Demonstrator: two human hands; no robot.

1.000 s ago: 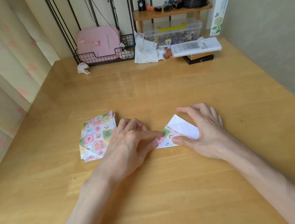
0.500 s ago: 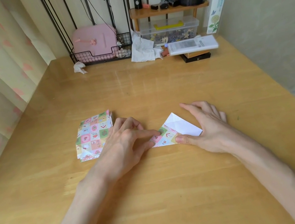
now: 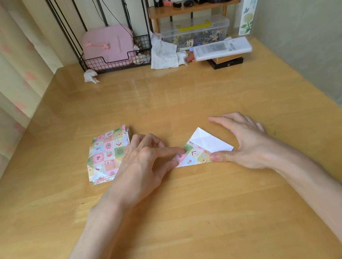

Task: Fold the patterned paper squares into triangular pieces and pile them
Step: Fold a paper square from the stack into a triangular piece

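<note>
The step in hand looks like a mid-fold crease: a paper piece (image 3: 211, 142) lies flat on the table (image 3: 203, 215) between the two hands, already shaped as a triangle with its long edge toward the person, a patterned flap turned over its left part and the white side showing at the peak and right corner. The left hand (image 3: 146, 165) presses its straight forefinger down on the patterned flap, with the thumb at the near left corner and the other fingers loosely curled. The right hand (image 3: 245, 141) is released and spread, only its thumb tip resting on the near right edge. Next, the right corner probably needs folding over to match, with the crease pinned so the sheet does not slide. A stack of patterned paper (image 3: 107, 156) sits just beside the left hand, whose knuckles cover its right edge. Whether it holds fresh squares or finished pieces cannot be told, nor how many. The piece's left corner is hidden under the fingers.
</note>
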